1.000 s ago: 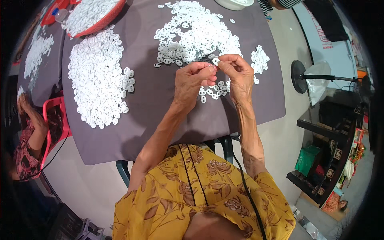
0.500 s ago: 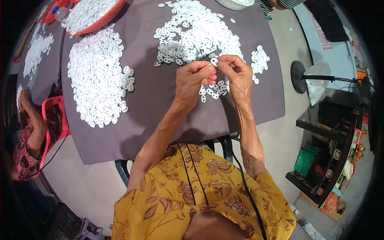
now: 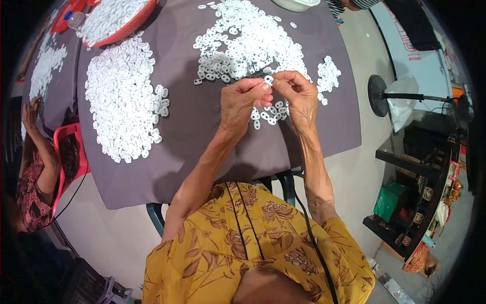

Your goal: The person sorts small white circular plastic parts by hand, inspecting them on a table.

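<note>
A small white oval plastic piece with two holes (image 3: 268,79) is pinched between my hands, just above the table. My left hand (image 3: 238,106) is closed, its thumb and forefinger at the piece's left side. From the other side, the thumb and bent forefinger of my right hand (image 3: 301,101) grip the same piece. Several similar loose pieces (image 3: 271,114) lie on the grey cloth beneath my hands. Beyond my fingers spreads a large heap of these white pieces (image 3: 260,38). Any second small part between my fingertips is too small to make out.
A broad pile of white pieces (image 3: 121,101) covers the table's left side; a smaller pile (image 3: 328,75) lies right. A red basket (image 3: 135,26) full of them and a white bowl (image 3: 298,4) stand at the back. Someone's arm (image 3: 45,152) reaches over a neighbouring table at left.
The held piece has turned and shifted slightly left and down, with my right fingertips closer to my left ones. At far left, the other person's hand has risen toward their pile.
</note>
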Tool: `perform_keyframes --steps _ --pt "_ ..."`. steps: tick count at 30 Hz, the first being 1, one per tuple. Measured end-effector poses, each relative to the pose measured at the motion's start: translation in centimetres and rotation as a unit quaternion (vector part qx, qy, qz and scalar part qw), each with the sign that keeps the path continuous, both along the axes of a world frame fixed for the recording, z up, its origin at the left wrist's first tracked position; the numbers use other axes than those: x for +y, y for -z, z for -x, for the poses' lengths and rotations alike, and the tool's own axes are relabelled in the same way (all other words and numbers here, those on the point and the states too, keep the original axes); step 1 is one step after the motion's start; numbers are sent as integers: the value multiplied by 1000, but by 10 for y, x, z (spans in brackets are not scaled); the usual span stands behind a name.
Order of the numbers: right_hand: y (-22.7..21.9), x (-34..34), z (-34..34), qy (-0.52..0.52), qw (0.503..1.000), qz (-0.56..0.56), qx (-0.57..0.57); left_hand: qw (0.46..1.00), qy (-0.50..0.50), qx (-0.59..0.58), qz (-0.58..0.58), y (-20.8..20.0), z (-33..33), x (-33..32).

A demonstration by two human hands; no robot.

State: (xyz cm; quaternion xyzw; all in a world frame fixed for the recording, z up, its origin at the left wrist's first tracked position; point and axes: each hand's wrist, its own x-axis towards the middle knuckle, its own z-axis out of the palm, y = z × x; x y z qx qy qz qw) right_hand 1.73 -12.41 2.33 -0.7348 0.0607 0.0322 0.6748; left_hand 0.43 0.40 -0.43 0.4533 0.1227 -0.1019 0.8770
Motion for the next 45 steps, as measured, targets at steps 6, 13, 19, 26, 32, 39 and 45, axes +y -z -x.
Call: perform_keyframes --steps 6,13,19,26,32,39,45 --pt "4 2 1 -1 1000 -13 -15 1000 -1 4 6 1 0 0" --pt "7 -1 0 -22 1000 -10 -1 1000 1 7 5 5 -1 2" --pt "12 -4 -1 -28 1000 -11 6 1000 18 12 -4 9 -2 3" --pt "20 -7 -2 -40 999 -13 4 999 46 14 -6 9 -4 7" --pt "16 1 6 -69 978 164 -107 998 51 27 -7 9 -4 6" --pt "17 0 2 -110 917 318 -213 998 52 42 -21 10 -5 7" --pt "19 -1 3 -119 914 323 -216 996 71 45 -23 12 -7 7"
